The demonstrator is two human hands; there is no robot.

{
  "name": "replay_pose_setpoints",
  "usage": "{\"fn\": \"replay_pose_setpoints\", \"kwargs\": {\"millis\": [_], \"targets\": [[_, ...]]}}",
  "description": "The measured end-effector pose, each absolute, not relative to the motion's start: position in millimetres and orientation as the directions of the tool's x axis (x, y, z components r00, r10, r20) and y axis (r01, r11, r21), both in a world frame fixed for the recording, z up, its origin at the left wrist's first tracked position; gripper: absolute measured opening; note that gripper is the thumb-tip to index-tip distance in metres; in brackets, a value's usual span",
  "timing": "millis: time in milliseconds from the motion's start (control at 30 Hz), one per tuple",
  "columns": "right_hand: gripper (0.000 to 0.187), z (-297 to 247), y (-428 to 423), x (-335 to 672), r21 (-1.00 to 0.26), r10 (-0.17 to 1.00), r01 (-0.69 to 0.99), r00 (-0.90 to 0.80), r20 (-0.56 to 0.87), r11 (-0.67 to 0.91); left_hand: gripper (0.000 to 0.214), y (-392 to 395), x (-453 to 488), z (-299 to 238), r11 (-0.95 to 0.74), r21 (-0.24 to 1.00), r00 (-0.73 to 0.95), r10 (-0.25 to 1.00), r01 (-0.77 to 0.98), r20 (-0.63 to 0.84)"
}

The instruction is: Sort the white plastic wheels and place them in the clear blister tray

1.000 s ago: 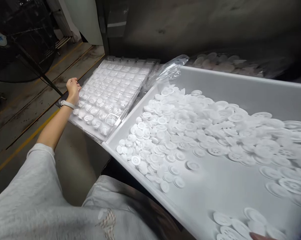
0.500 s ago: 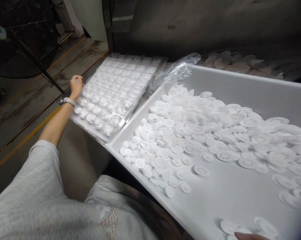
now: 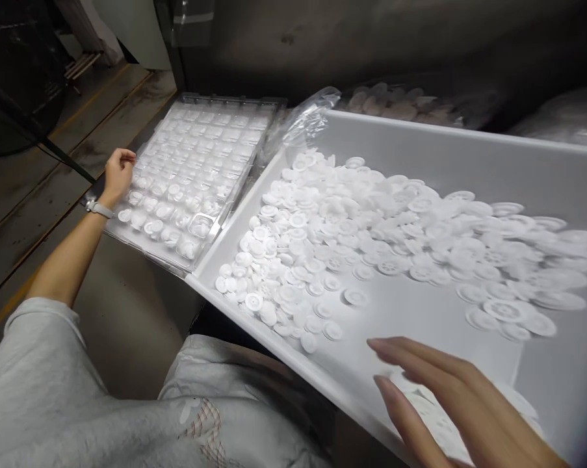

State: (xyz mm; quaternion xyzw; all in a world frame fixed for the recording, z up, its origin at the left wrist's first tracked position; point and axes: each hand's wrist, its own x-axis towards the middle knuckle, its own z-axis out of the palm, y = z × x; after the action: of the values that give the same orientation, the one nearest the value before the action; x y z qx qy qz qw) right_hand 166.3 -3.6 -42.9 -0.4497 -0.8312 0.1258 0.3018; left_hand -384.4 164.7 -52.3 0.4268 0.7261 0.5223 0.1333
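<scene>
Right hand (image 3: 461, 396): is reaching in over the near right of the bin, thumb and fingers standing apart; whether it is touching anything cannot be told.
Left hand (image 3: 119, 174): is resting at the tray's left edge, fingers curling inward; whether they are gripping something cannot be told.
Discs (image 3: 332, 208): are lying heaped across the bin's left and far parts, white, round, thin, some showing spoke-like cutouts.
Near discs (image 3: 432, 413): are lying under the right hand, which is partly blocking them.
Bin (image 3: 395, 325): is spanning the right side, pale, smooth, straight-walled, its left wall standing between heap and tray.
Tray (image 3: 147, 250): is sitting left of the bin, clear, glossy, moulded in rows of pockets, nearer ones showing white pieces.
Clear film (image 3: 307, 117): is bunching, crinkled, at the bin's far left corner.
Bagged discs (image 3: 395, 104): are lying behind the far wall.
Dark panel (image 3: 371, 52): is closing off the far side.
Pale watch (image 3: 99, 208): is circling the left wrist.
</scene>
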Motion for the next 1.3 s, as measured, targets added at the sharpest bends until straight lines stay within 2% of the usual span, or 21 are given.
{"fn": "replay_pose_setpoints", "kwargs": {"millis": [100, 133, 167, 267, 367, 467, 600, 733, 1000, 1133, 1300], "targets": [[0.05, -49, 17, 182, -0.065, 0.654, 0.696, -0.634, 0.413, 0.716, 0.038, 155, -384, -46, 0.05, 0.812, -0.506, 0.804, 0.582, 0.313], [0.052, -55, 25, 185, 0.054, 0.563, 0.635, -0.719, 0.408, 0.771, 0.038, 151, -383, -43, 0.033, 0.792, -0.48, 0.81, 0.61, 0.336], [0.052, -62, 33, 186, 0.115, 0.457, 0.54, -0.792, 0.404, 0.834, 0.038, 148, -381, -40, 0.016, 0.772, -0.458, 0.812, 0.636, 0.36], [0.047, -85, 56, 176, 0.127, 0.272, 0.326, -0.907, 0.322, 0.937, 0.034, 132, -370, -32, -0.029, 0.711, -0.394, 0.816, 0.703, 0.423], [0.053, -105, 77, 150, 0.113, 0.106, 0.145, -0.951, 0.291, 0.983, 0.026, 109, -355, -26, -0.075, 0.627, -0.297, 0.833, 0.776, 0.467], [0.061, -118, 98, 122, 0.108, 0.025, 0.062, -0.948, 0.318, 0.992, 0.036, 85, -343, -21, -0.096, 0.526, -0.197, 0.859, 0.845, 0.473], [0.057, -125, 115, 104, 0.111, -0.035, 0.005, -0.933, 0.358, 0.994, 0.042, 60, -332, -15, -0.117, 0.425, -0.113, 0.871, 0.897, 0.478], [0.051, -125, 113, 105, 0.091, -0.034, 0.0, -0.929, 0.37, 0.996, 0.051, 43, -319, -12, -0.127, 0.38, -0.089, 0.859, 0.916, 0.504], [0.049, -127, 109, 99, 0.047, -0.015, 0.001, -0.944, 0.33, 0.999, 0.065, 22, -283, -10, -0.16, 0.372, -0.055, 0.861, 0.914, 0.505], [0.038, -129, 109, 95, 0.048, -0.001, 0.015, -0.947, 0.322, 0.999, 0.063, 16, -272, -10, -0.166, 0.369, -0.044, 0.865, 0.914, 0.5], [0.039, -131, 107, 88, 0.024, 0.087, 0.101, -0.94, 0.331, 0.995, 0.061, 6, -260, -3, -0.173, 0.358, -0.027, 0.871, 0.918, 0.491]]}}
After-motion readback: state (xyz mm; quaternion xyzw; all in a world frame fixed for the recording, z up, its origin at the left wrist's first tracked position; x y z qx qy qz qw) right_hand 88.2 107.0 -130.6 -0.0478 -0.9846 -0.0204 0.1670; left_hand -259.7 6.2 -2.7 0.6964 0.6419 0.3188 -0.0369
